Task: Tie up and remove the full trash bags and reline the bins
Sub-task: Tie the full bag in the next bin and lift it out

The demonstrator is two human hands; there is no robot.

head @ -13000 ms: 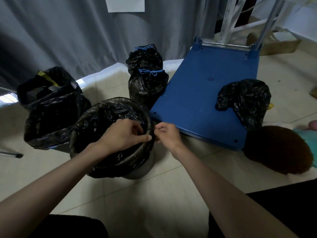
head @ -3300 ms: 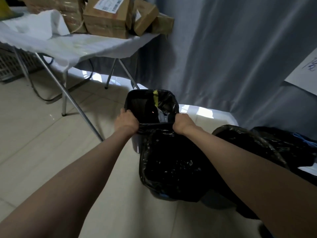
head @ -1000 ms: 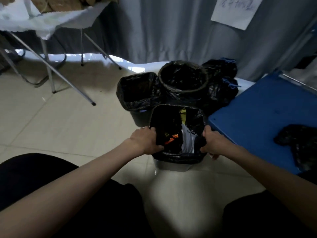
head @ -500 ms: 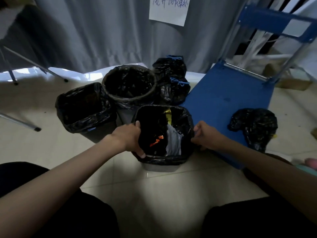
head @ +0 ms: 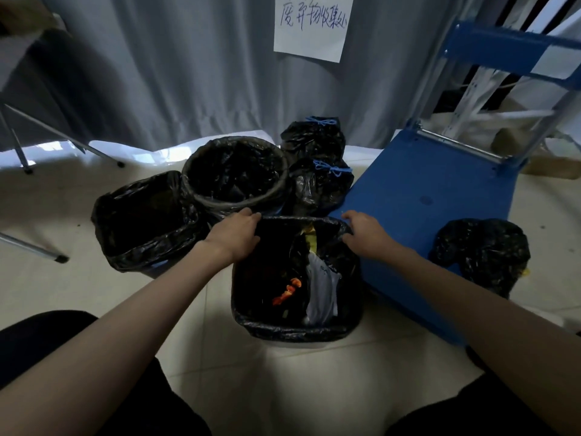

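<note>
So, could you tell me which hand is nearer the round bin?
Left. The left hand touches the round bin's near rim; the right hand is off to its right, by the blue cart.

A: Left hand (head: 234, 236) fingertips? Curled over the full bin's (head: 295, 336) far rim, hidden in the liner.
B: Right hand (head: 366, 236) — grip unclear. Trash below both hands too dark to identify.
A: Cart (head: 421, 196) handle beyond the right hand, cut off top-right.
</note>
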